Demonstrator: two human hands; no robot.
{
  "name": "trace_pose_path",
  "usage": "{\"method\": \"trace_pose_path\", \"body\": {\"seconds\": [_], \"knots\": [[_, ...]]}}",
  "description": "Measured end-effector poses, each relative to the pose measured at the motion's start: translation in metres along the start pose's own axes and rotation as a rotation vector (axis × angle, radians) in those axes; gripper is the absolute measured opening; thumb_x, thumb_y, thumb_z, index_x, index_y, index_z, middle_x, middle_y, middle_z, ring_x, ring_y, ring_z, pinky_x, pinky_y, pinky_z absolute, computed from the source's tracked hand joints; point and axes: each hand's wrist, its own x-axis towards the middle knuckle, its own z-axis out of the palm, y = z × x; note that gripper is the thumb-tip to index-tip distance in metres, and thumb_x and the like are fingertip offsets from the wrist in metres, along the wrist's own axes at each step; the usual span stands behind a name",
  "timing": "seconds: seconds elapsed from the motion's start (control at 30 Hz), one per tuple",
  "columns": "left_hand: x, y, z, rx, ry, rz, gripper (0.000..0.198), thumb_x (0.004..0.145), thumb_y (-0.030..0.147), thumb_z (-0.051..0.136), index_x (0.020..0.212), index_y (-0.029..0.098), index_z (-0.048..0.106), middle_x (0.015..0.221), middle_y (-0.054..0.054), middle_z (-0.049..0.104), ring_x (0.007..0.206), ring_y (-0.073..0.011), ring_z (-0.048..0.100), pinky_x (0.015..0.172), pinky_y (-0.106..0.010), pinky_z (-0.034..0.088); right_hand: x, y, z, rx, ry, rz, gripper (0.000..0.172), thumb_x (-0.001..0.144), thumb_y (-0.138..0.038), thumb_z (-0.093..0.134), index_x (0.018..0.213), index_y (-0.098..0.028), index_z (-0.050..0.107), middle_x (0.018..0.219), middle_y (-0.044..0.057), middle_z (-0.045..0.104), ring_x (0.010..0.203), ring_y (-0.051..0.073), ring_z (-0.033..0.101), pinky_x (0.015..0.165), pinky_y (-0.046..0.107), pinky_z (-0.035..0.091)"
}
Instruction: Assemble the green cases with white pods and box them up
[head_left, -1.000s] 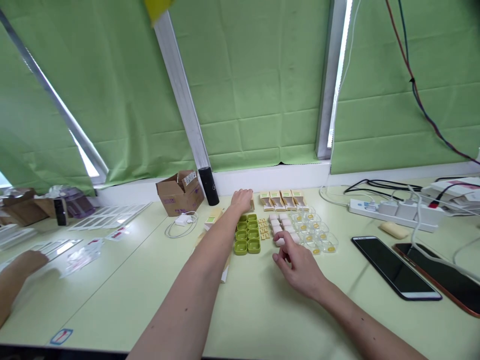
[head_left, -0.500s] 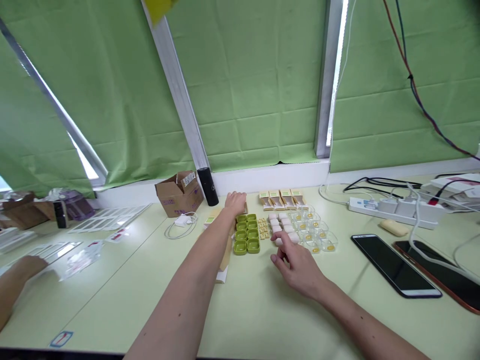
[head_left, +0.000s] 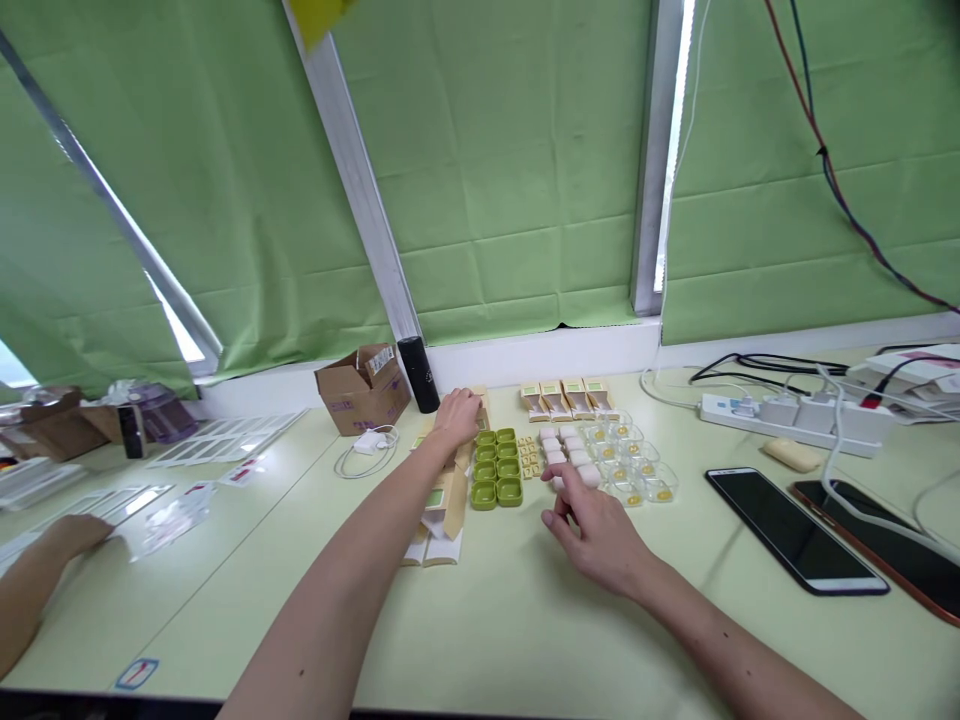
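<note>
My left hand [head_left: 457, 413] reaches to the far end of a group of cream cardboard boxes [head_left: 453, 500] with green windows. Its fingers bend down onto them, and their tips are hidden, so any grip cannot be made out. Right beside it stands a double column of small olive-green square dishes [head_left: 486, 492]. My right hand [head_left: 596, 525] hovers over the near end of some pale pink rounded blocks [head_left: 576, 457]; its index finger points forward, the other fingers are loosely bent, and nothing is held. Tiny yellow squares [head_left: 530, 458] lie between the dishes and the blocks.
Clear plastic cups with yellow centres [head_left: 628, 462] sit right of the blocks. More cream boxes [head_left: 568, 400] line the back. Phones [head_left: 787, 525], a power strip [head_left: 780, 420], a carton [head_left: 364, 392] and a black cylinder [head_left: 418, 375] surround them. Another person's hand [head_left: 79, 535] rests at left.
My left hand has moved slightly left and nearer, uncovering a cream box beside it and more boxes under the forearm. My right hand stays in nearly the same place.
</note>
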Motion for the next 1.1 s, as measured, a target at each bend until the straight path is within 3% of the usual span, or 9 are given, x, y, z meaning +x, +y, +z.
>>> {"method": "trace_pose_path", "body": {"seconds": [0.2,0.33,0.53,1.1], "knots": [[-0.013,0.003,0.001,0.018,0.023,0.106,0.030,0.087,0.015,0.062,0.114,0.022,0.072,0.130,-0.012,0.067,0.124,-0.0290,0.059,0.105,-0.040,0.044,0.000,-0.002,-0.002,-0.005,-0.023,0.018,0.032,0.097,-0.030,0.048,0.128,-0.026,0.041,0.080,-0.004,0.067,0.075,0.022,0.063,0.070,0.032,0.035],[-0.014,0.001,0.003,0.031,-0.018,0.141,0.024,0.084,0.016,0.066,0.105,0.022,0.075,0.120,-0.011,0.072,0.119,-0.0282,0.064,0.103,-0.039,0.046,-0.001,-0.003,-0.003,-0.012,-0.030,0.031,0.032,0.096,-0.030,0.048,0.128,-0.027,0.041,0.079,-0.004,0.067,0.075,0.022,0.063,0.070,0.032,0.035],[-0.016,-0.001,0.009,0.049,-0.019,0.118,0.030,0.087,0.019,0.064,0.115,0.018,0.073,0.123,-0.015,0.072,0.122,-0.0294,0.066,0.104,-0.039,0.046,-0.001,-0.002,-0.002,-0.019,-0.037,0.035,0.032,0.096,-0.031,0.048,0.128,-0.027,0.042,0.080,-0.004,0.067,0.076,0.022,0.063,0.071,0.033,0.035],[-0.009,0.002,0.013,0.026,-0.040,0.071,0.036,0.085,0.018,0.064,0.120,0.015,0.071,0.126,-0.018,0.071,0.118,-0.0308,0.068,0.107,-0.041,0.044,0.001,-0.003,-0.002,-0.032,-0.065,0.052,0.034,0.097,-0.032,0.047,0.130,-0.026,0.042,0.081,-0.003,0.068,0.077,0.022,0.063,0.071,0.032,0.034]]}}
